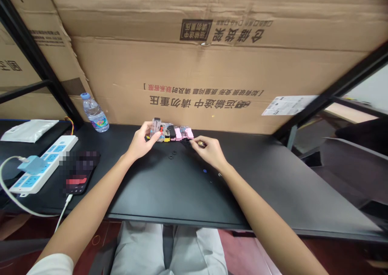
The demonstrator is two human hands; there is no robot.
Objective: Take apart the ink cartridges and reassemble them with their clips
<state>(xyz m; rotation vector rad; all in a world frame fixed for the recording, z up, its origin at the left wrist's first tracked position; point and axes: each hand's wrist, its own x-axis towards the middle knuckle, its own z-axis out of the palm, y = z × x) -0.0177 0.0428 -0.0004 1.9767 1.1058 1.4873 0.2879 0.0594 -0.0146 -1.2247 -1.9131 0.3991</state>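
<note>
My left hand [142, 139] is closed around a small clear plastic piece [157, 126] with a black top and a red part inside. It is at the left end of a row of small plastic pieces in pink [188, 133], black [171, 132] and yellow [167, 137], which stand against the cardboard. At the right end of that row my right hand [209, 147] pinches a thin black piece [186, 142] whose kind I cannot make out. Something small and gold-coloured [201, 144] shows by its fingers. Two small black rings [172, 154] lie on the table between the hands.
A large cardboard sheet [194, 69] rises behind the black table [169, 194]. To the left are a water bottle [94, 112], a white power strip [45, 166] and a phone [80, 172] with a cable. A small blue disc [205, 171] lies near my right forearm.
</note>
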